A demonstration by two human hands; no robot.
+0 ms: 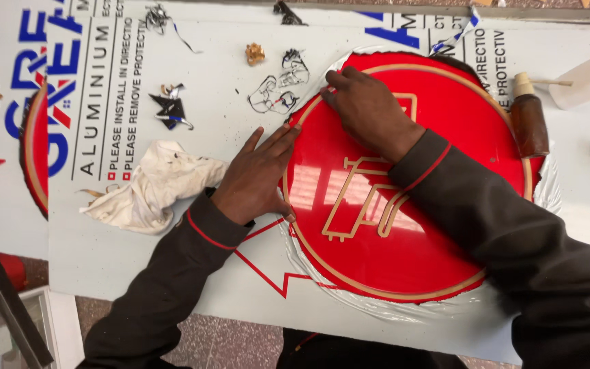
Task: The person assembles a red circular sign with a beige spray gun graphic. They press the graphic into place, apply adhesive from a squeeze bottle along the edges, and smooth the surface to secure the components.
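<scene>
Fingers first: my left hand lies flat and spread on the white sheet panel, its fingertips touching the left rim of the red round disc, holding nothing. My right hand rests on the disc's upper left edge with its fingers curled; they seem to pinch the clear film there, but the knuckles hide the tips, so I cannot tell for sure. The disc lies on the panel over the worktop, right of centre, with a gold ring near its rim and a gold cut-out figure in the middle. My right sleeve covers part of the disc's right side.

A crumpled white rag lies just left of my left hand. Scraps of peeled film sit above it, too tangled to make out. A brown bottle stands on the disc's right rim, and a white bottle lies beyond it, cut off at the frame. Another red disc shows at the left, half hidden under the panel.
</scene>
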